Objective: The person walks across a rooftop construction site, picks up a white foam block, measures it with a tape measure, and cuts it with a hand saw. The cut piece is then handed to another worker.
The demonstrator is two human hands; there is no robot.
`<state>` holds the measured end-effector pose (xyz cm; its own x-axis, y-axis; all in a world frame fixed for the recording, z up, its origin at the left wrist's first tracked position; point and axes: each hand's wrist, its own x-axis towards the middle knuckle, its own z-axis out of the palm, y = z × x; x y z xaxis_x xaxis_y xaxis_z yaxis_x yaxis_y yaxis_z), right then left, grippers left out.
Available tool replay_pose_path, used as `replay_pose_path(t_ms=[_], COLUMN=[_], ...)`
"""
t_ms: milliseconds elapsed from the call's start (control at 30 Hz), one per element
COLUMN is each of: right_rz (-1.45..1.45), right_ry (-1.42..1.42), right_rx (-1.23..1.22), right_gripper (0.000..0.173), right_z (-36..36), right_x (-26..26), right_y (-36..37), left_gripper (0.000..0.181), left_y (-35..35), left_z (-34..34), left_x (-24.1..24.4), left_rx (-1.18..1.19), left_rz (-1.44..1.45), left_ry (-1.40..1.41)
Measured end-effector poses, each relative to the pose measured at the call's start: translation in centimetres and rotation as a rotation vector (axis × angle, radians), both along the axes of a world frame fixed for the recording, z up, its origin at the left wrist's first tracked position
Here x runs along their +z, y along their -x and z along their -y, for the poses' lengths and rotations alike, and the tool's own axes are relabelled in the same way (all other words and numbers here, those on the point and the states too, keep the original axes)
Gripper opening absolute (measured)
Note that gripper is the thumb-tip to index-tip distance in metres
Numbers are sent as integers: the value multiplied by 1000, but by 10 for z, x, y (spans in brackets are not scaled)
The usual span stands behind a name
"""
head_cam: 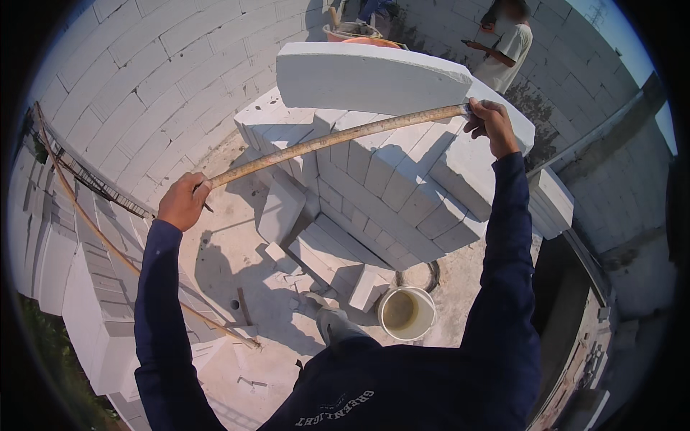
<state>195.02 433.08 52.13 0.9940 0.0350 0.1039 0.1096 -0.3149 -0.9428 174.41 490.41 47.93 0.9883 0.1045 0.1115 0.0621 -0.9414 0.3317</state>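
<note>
A worn yellow measuring tape blade (334,139) is stretched on a slant between my two hands. My left hand (183,202) grips its lower end, and a thin dark pointed object (208,207) pokes out below the fingers. At the upper end, my right hand (491,123) pinches the blade between thumb and fingers. Just behind the tape, a large white concrete block (372,78) stands on its long edge atop a stack of pale blocks (372,172). The tape crosses in front of that block's lower right part; whether they touch I cannot tell.
A white bucket (427,310) stands by my feet, near loose block pieces (283,258). Leftward, a long thin rod (102,237) leans over a block wall. A dark floor opening (560,291) lies right. Beyond the stack are a person (509,54) and an orange tub (372,41).
</note>
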Motion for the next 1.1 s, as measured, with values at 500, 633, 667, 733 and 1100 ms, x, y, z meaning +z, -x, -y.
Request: replay_pose_path(t_ms=[500, 633, 667, 733, 1100], right_rz=[86, 35, 87, 75, -54], right_ry=[512, 292, 305, 355, 130], right_rx=[-640, -654, -640, -658, -605], right_gripper=[52, 41, 39, 39, 49], right_z=[17, 47, 50, 13, 28], right_x=[-16, -12, -15, -13, -24], right_y=[-220, -212, -215, -211, -215], left_gripper=[45, 43, 43, 44, 26], left_y=[-369, -383, -383, -392, -400], left_z=[-4, 24, 17, -4, -8], left_x=[112, 110, 110, 98, 108], left_rx=[-359, -335, -342, -345, -420], left_rz=[-182, -335, -328, -331, -411], left_ry=[-264, -206, -204, -220, -196])
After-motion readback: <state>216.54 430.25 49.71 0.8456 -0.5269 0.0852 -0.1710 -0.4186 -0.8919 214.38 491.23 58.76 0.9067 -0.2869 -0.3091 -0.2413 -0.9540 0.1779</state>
